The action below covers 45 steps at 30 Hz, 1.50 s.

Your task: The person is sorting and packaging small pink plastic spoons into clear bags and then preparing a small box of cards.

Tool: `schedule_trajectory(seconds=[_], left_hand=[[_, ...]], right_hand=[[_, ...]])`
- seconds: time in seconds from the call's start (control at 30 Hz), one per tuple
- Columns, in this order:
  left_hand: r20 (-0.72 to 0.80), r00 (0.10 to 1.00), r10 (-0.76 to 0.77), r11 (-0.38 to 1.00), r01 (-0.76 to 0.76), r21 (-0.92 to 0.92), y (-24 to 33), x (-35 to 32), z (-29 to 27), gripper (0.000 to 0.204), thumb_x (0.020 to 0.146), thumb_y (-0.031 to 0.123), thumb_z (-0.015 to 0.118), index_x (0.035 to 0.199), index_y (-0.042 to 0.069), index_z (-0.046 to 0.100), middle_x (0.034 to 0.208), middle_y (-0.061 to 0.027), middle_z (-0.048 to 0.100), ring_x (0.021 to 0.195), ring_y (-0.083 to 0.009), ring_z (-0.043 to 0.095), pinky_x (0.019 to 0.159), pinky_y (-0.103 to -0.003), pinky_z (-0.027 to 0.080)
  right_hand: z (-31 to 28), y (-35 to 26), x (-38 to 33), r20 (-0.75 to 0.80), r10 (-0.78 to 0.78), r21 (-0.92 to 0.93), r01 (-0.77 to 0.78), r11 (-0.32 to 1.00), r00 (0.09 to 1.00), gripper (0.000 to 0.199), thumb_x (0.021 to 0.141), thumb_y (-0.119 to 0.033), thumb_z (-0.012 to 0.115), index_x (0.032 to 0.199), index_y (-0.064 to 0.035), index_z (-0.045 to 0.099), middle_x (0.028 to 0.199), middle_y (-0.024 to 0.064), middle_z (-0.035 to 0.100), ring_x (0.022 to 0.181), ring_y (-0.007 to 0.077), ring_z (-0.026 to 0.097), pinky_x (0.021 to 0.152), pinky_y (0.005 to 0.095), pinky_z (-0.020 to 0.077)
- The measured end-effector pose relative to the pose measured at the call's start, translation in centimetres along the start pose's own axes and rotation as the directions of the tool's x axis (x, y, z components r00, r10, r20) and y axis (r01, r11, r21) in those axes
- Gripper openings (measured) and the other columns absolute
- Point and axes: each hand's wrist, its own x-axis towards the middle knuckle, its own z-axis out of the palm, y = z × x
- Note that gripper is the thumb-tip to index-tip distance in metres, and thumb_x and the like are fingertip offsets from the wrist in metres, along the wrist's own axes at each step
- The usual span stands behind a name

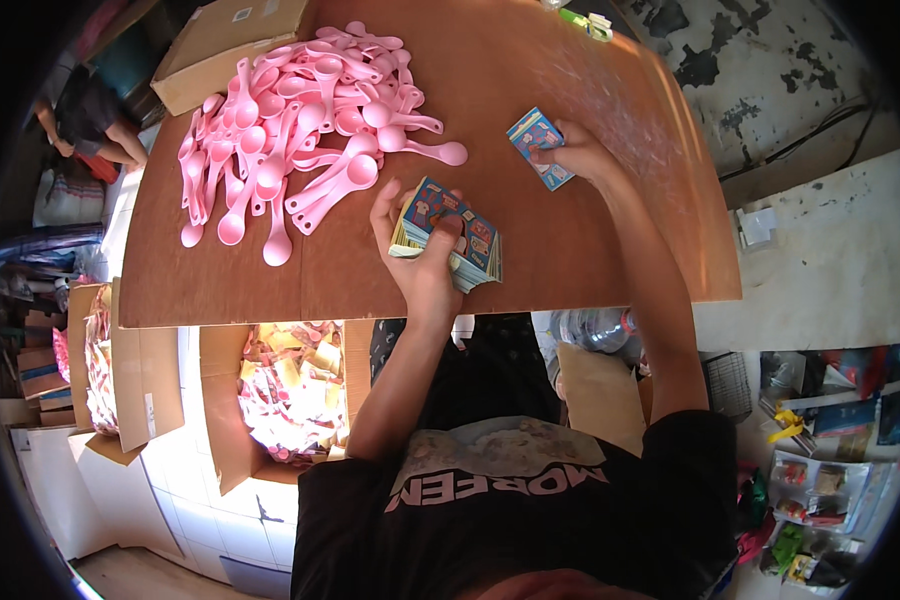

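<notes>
My left hand is closed round a thick stack of printed cards, held above the table's near edge with the thumb across the top card. Further right and farther off, my right hand grips a blue printed card between thumb and fingers; whether it is one card or a few I cannot tell. A large heap of pink plastic spoons lies on the brown table, to the left of my left hand. The nearest spoons lie just short of that hand.
A cardboard box stands behind the spoons. Below the near edge, an open carton holds many small packets, and another carton stands farther left. Packaged goods sit at the lower right. Another person's legs show at the far left.
</notes>
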Motion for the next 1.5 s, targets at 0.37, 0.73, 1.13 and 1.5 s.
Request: schedule_trajectory(seconds=[0.37, 0.73, 1.13, 1.5], left_hand=[[0.092, 0.995, 0.04, 0.996, -0.047, 0.078, -1.1, -0.3, -0.3, 0.068, 0.078, -0.006, 0.064, 0.137, 0.011, 0.034, 0.111, -0.0089, 0.052, 0.103, -0.0236, 0.061, 0.083, -0.035, 0.054], [0.209, 0.967, 0.143, 0.982, -0.164, 0.09, -6.0, -1.8, 4.4, 0.066, 0.091, 0.023, 0.061, 0.144, 0.009, 0.024, 0.135, -0.0216, 0.047, 0.117, -0.0296, 0.055, 0.099, -0.042, 0.047], [0.493, 0.809, -0.319, 0.577, -0.248, 0.779, -5.1, -0.8, 4.4, 0.089, 0.068, 0.014, 0.087, 0.14, 0.001, 0.036, 0.132, -0.018, 0.053, 0.115, -0.026, 0.059, 0.097, -0.037, 0.049], [0.547, 0.832, -0.093, 0.369, -0.482, 0.795, -6.9, -2.3, 4.3, 0.066, 0.073, -0.001, 0.075, 0.131, 0.001, 0.045, 0.117, -0.0192, 0.059, 0.108, -0.0301, 0.061, 0.091, -0.038, 0.049]], right_hand=[[2.7, -8.9, -12.5, 0.323, -0.411, 0.715, 0.065, 0.696, 0.853, 0.05, 0.083, -0.014, 0.075, 0.127, -0.005, 0.052, 0.105, 0.0007, 0.065, 0.093, 0.0076, 0.06, 0.084, 0.0255, 0.0497], [-0.4, -3.7, -12.8, 0.409, -0.385, 0.702, -0.016, 0.712, 0.828, 0.078, 0.079, -0.023, 0.08, 0.138, -0.0034, 0.033, 0.125, 0.006, 0.051, 0.12, 0.0142, 0.047, 0.104, 0.0306, 0.0365], [-2.3, 0.1, -11.8, 0.239, -0.608, -0.233, 0.653, 0.721, 0.757, 0.057, 0.074, 0.003, 0.069, 0.124, -0.0061, 0.042, 0.116, 0.0192, 0.056, 0.116, 0.0359, 0.053, 0.097, 0.0426, 0.0441], [-1.7, 2.9, -15.2, -0.065, -0.561, 0.025, 0.563, 0.826, 0.825, 0.086, 0.071, 0.003, 0.068, 0.146, -0.002, 0.027, 0.144, 0.0187, 0.037, 0.135, 0.0329, 0.035, 0.111, 0.0396, 0.031]])
